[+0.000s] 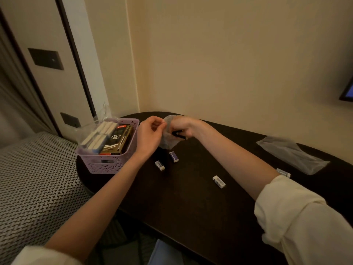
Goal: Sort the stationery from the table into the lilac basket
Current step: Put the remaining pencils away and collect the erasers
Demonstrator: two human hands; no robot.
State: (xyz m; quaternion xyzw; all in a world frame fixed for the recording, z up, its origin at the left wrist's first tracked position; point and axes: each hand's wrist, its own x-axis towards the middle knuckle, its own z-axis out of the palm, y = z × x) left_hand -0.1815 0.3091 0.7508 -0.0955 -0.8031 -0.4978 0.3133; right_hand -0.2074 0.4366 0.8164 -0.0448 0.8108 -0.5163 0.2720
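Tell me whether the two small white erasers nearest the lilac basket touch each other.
Apart. The head view shows dark table between the left eraser and the right eraser.

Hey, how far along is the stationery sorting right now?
Partly done. The lilac basket already holds boxed packs. In hand: the left hand and right hand hold a clear bag with a dark pen-like item. Left: four erasers lie on the table, at and, plus an empty-looking plastic bag.
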